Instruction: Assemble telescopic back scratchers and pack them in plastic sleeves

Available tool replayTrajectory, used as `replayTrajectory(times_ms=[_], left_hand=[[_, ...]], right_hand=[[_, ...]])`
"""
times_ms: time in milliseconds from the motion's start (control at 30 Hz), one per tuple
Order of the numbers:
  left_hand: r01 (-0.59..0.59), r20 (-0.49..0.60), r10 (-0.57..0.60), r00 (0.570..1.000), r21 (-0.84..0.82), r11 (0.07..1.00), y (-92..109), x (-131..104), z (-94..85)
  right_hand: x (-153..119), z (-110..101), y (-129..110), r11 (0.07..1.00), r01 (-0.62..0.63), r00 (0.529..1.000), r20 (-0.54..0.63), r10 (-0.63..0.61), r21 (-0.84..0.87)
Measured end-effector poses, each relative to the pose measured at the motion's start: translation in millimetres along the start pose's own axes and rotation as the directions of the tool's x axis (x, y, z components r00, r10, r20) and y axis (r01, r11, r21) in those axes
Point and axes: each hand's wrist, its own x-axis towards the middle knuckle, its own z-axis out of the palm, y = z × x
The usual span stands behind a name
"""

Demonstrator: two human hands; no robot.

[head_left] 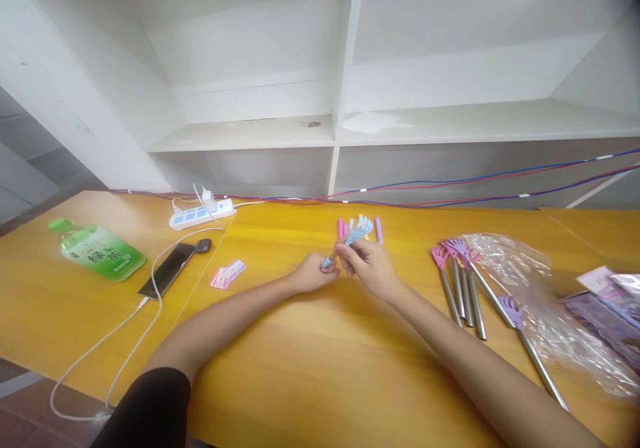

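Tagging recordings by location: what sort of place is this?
Probably a workroom or stockroom, though no sign confirms it: several metal-rodded back scratchers lie beside crumpled clear plastic wrapping, and white open shelving stands behind them.

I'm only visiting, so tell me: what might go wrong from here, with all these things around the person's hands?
The white cable plugged into the phone loops past the edge of the table, near the left sleeve; a snag could tug the phone.

The metal-handled scratchers lie beside the right forearm; a sweep might knock them.

The blue hand-shaped piece is held by the left hand and right hand; a slip might drop it.
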Motion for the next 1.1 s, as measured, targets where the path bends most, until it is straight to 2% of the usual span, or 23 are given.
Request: replayTrajectory(times_ms=[400,833,1100], left_hand=[[-0.075,0.092,0.072,0.993,0.036,0.997,-3,1,-1.2],[-0.090,0.102,0.084,0.991,0.056,0.994,-1,2,-1.4],[-0.090,0.077,0.088,0.993,0.027,0.996,0,2,0.0]], right_hand=[[-3,8,10,0.999,0.012,0.999,0.037,-0.013,0.034],[-5,17,22,0.987,-0.034,0.999,0.002,0.034,0.160],[-8,21,26,0.978,-0.053,0.998,0.030,0.048,0.203]])
